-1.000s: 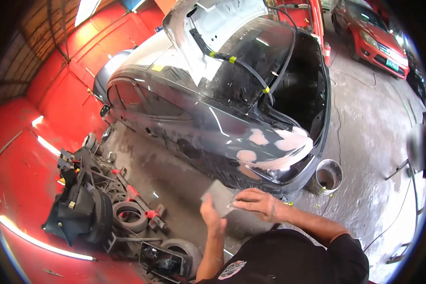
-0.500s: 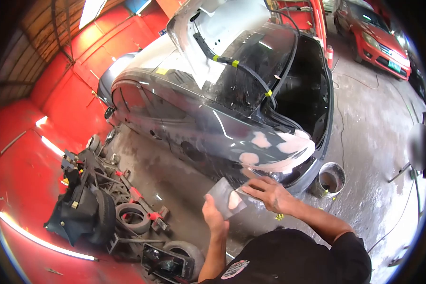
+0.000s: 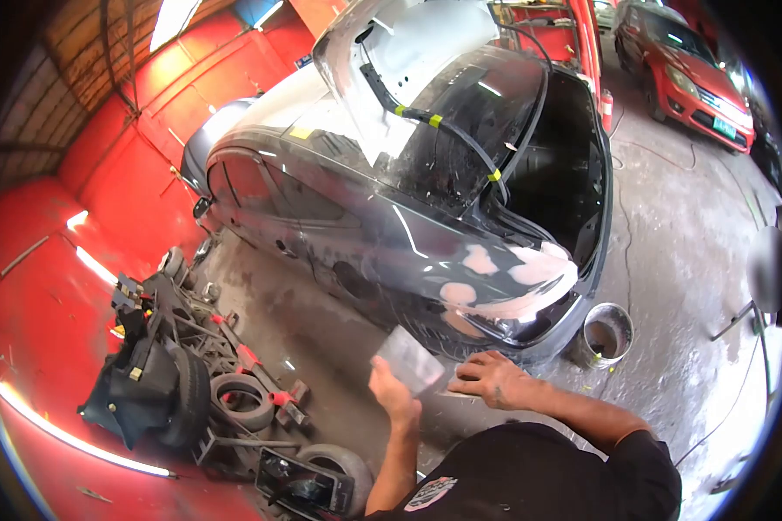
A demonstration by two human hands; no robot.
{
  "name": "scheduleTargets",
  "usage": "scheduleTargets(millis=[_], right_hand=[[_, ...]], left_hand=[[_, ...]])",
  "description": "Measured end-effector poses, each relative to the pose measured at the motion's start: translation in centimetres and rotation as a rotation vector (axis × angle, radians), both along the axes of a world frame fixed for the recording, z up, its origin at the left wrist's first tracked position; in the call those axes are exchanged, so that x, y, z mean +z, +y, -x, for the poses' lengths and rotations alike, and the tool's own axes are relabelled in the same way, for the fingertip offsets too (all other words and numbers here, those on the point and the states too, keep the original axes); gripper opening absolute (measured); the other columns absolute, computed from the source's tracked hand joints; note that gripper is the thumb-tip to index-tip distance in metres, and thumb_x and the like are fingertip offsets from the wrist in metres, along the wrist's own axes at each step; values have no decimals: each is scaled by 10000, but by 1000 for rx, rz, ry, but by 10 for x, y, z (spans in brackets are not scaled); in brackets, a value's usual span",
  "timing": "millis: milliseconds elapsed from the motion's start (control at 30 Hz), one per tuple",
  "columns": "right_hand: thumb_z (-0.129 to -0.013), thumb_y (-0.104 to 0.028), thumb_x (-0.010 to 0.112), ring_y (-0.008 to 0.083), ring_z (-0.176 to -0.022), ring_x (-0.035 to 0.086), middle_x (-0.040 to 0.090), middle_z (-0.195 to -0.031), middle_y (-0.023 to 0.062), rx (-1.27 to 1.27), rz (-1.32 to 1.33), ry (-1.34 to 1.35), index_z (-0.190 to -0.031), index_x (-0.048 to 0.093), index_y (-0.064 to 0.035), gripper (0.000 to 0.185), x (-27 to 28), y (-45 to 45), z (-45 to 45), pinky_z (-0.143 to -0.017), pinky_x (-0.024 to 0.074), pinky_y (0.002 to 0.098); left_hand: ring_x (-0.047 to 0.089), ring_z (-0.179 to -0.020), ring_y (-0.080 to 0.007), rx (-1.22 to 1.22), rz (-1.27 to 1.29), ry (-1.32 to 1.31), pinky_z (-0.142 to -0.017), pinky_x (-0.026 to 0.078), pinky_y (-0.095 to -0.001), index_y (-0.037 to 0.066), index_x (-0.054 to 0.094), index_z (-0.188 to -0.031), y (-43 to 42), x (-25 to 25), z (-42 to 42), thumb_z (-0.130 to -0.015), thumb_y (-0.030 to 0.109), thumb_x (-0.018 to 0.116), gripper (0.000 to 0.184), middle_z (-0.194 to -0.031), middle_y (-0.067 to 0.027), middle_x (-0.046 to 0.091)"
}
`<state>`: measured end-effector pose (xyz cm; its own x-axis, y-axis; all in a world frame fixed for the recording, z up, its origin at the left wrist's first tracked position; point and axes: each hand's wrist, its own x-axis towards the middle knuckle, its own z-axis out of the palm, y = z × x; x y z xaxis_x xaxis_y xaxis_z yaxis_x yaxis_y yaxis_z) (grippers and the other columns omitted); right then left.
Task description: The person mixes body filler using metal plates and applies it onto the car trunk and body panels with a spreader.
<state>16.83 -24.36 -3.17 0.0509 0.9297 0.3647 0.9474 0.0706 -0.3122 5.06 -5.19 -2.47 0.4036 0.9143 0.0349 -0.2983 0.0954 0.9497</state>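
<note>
Just ahead of the person's torso, both bare hands are raised over the floor. Left hand (image 3: 394,389): closed on the lower left edge of a flat, square grey plate (image 3: 411,360), thumb up along its side; plate tilted, its face smeared paler in places. Right hand (image 3: 495,382): near the plate's right corner, fingers drawn close together on a thin, pale, flat piece (image 3: 457,395); material not readable, and contact between piece and plate cannot be told. Beyond the hands: dark sedan (image 3: 365,226), pale pinkish patches (image 3: 480,260) on its rear quarter, rear compartment open, a white panel (image 3: 426,43) over the roof area with yellow tape (image 3: 435,122) on an adjoining black strip. Right of the right hand, near the sedan's rear corner: round bucket (image 3: 626,314), standing on the floor. Left of the left hand, well apart: loose tyre (image 3: 256,418) among metal parts. Far beyond the right hand: red car (image 3: 665,65).
</note>
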Motion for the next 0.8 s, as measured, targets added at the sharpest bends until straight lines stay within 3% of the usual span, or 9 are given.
scheduleTargets(millis=[67, 167, 200, 300, 333, 533, 633, 667, 800], right_hand=[[-793, 28, 620, 324, -1189, 590, 625, -1282, 93, 4, -79, 197, -1391, 636, -203, 642, -4, -2, -3, -992, 513, 466], [-723, 104, 609, 372, -1257, 560, 586, -1383, 135, 64, -227, 354, -1465, 588, -187, 797, 27, -1, -7, -1045, 518, 469], [-726, 99, 606, 379, -1271, 552, 577, -1395, 141, 107, -258, 350, -1465, 588, -183, 791, 43, 2, -6, -1057, 512, 471], [-726, 86, 601, 395, -1299, 531, 556, -1407, 150, 155, -234, 239, -1463, 572, -151, 775, 55, 6, 2, -1073, 505, 473], [-729, 84, 602, 393, -1298, 531, 556, -1403, 151, 124, -214, 186, -1464, 567, -147, 771, 43, 8, 4, -1073, 504, 475], [-745, 70, 639, 391, -1296, 548, 578, -1368, 137, 31, -45, 66, -1456, 555, -125, 742, 13, 0, -22, -1080, 499, 474], [-752, 63, 652, 382, -1279, 558, 603, -1312, 129, -100, -35, 194, -1421, 579, -122, 698, 27, 1, -24, -1091, 488, 483], [-760, 34, 673, 366, -1240, 578, 621, -1235, 111, -145, -240, 118, -1366, 612, -128, 630, 45, 6, -20, -1045, 505, 470], [-815, -42, 665, 322, -1151, 592, 624, -1195, 80, 0, -229, 10, -1305, 653, -147, 501, 70, 32, -10, -996, 488, 460]], left_hand=[[698, -951, -222, 79, 26, -106, -861, 562, -358, -88, 644, -1182, 5, 26, -2, -1132, 329, 444, 465, -1077, -143, 718], [703, -966, -227, -51, 53, -111, -876, 569, -366, -73, 639, -1217, 11, 18, 2, -1120, 343, 484, 455, -1098, -147, 714], [702, -1019, -243, -185, 154, -105, -917, 567, -384, -39, 632, -1249, 21, -13, 6, -1114, 308, 492, 398, -1162, -147, 706], [694, -1079, -266, -484, 696, -226, -967, 560, -405, -10, 612, -1288, 4, -40, 8, -1107, 271, 494, 355, -1234, -144, 690], [680, -1123, -286, -443, 725, -218, -1000, 551, -431, 10, 591, -1322, -3, -32, 8, -1104, 250, 492, 339, -1265, -138, 683], [695, -1089, -268, -269, 682, -183, -972, 563, -440, -8, 584, -1326, -3, -9, 17, -1109, 256, 488, 355, -1236, -144, 692], [716, -1030, -260, -312, 270, -292, -942, 576, -413, -26, 584, -1316, -1, 27, 19, -1116, 261, 475, 366, -1203, -159, 702], [718, -971, -232, -247, 221, -264, -907, 575, -376, -50, 613, -1268, -7, 39, 14, -1128, 281, 458, 391, -1151, -160, 712], [697, -918, -191, -288, 98, 6, -837, 558, -336, -61, 666, -1142, -16, 2, 5, -1143, 355, 416, 486, -1046, -128, 724]])
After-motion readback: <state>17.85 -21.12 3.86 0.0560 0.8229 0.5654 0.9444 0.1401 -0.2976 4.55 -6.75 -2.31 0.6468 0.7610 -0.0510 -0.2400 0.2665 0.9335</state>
